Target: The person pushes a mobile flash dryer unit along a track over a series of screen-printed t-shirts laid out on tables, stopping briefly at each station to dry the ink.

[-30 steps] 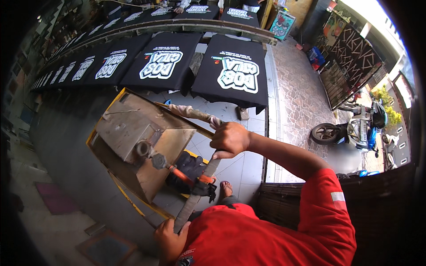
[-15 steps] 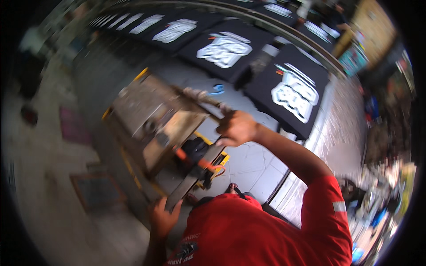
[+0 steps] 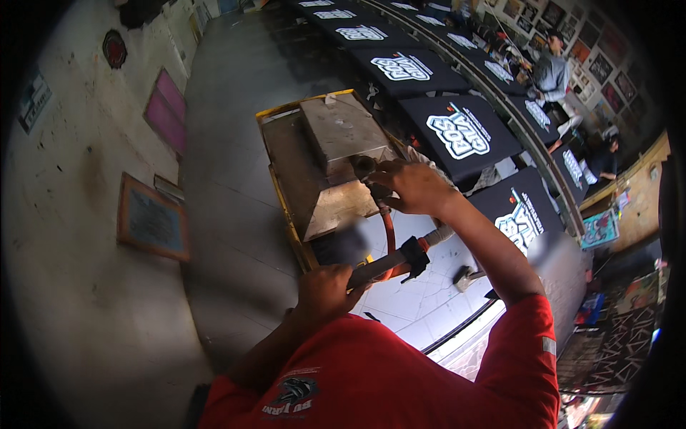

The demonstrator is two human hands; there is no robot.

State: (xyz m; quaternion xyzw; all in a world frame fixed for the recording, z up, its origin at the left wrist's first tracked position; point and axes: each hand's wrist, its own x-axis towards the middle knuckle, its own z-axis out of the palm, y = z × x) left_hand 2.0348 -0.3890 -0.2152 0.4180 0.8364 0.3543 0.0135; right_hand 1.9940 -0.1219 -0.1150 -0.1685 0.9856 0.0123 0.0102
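My left hand [image 3: 325, 294] is closed round the lower end of a dark bar-like handle [image 3: 377, 267]. Black wrapping [image 3: 414, 256] covers part of this handle, and its far end passes under my right forearm. Beyond it stands a metal machine [image 3: 341, 130] with a yellow frame [image 3: 279, 204]. My right hand [image 3: 416, 187] reaches to a round dark pipe fitting [image 3: 364, 165] on the machine's near side. Its fingers curl there over a dark part they mostly hide. An orange hose [image 3: 390, 232] hangs from beside those fingers down toward the handle.
Rows of boards carrying black printed shirts [image 3: 457, 136] stretch along the right, divided by a long rail [image 3: 504, 100]. A co-worker [image 3: 552, 71] stands past them. A wooden-framed screen [image 3: 152, 217] leans at the left wall. Grey tiled floor [image 3: 232, 129] lies between wall and machine.
My right hand has moved from near the handle's upper end to the machine's pipe fitting. My left hand keeps its hold, and the handle now lies flatter. The whole view has turned.
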